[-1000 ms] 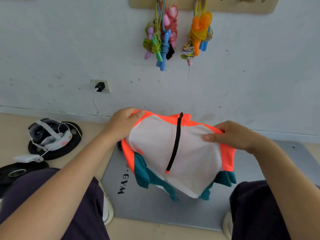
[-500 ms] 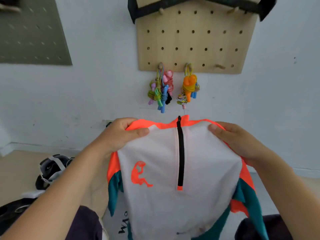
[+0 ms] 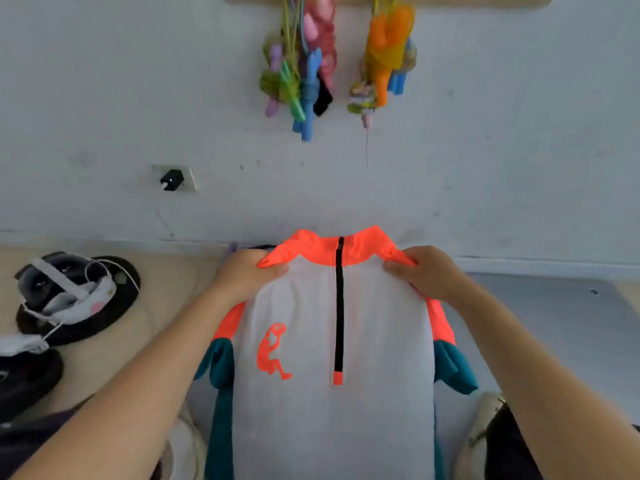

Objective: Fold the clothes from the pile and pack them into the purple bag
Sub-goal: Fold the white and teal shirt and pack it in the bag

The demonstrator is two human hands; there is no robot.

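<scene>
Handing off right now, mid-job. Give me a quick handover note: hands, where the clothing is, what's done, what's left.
Left hand grips the left shoulder of the white zip top; right hand grips the right shoulder.
The top hangs open, front facing the camera, orange collar up, above the grey mat.
Done: garment picked up and spread.
Left: fold it, then pack it. The purple bag and the pile are not in view.

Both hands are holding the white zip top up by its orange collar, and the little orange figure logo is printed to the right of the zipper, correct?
Not quite. In the head view the orange figure logo sits left of the black zipper. The left hand and right hand do hold the white zip top by its collar.
</scene>
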